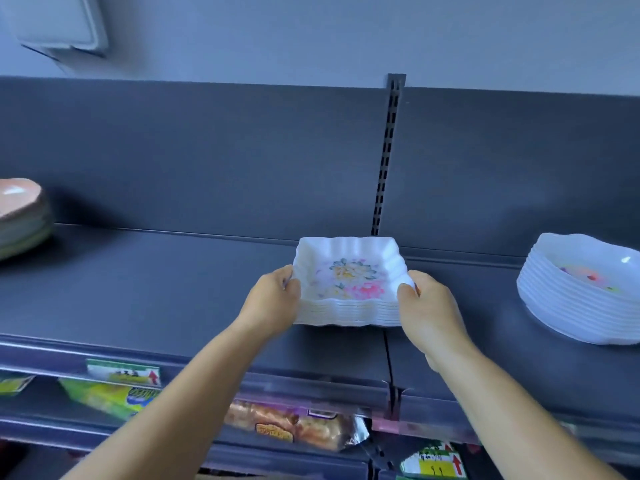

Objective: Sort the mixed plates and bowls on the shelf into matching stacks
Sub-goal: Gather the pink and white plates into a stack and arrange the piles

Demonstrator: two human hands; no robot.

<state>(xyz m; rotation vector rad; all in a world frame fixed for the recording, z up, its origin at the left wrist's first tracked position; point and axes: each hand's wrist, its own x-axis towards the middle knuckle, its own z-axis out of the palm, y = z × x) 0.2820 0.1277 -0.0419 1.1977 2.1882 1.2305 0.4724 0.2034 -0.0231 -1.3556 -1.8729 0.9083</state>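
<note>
Both hands, left hand [277,299] and right hand [427,306], grip scalloped square plates [348,282].

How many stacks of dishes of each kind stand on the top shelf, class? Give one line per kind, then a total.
Square white flowered stack, held between the left hand and the right hand: 1
Round white stack: 1
Pinkish-green stack: 1
Total: 3

We are looking at a dark grey shelf [180,282] that is carrying three stacks: square white scalloped plates [348,289] with a flower print sitting near the middle, round white bowls [581,292] lying well apart at the right, and pinkish plates [20,216] resting at the far left edge.
</note>
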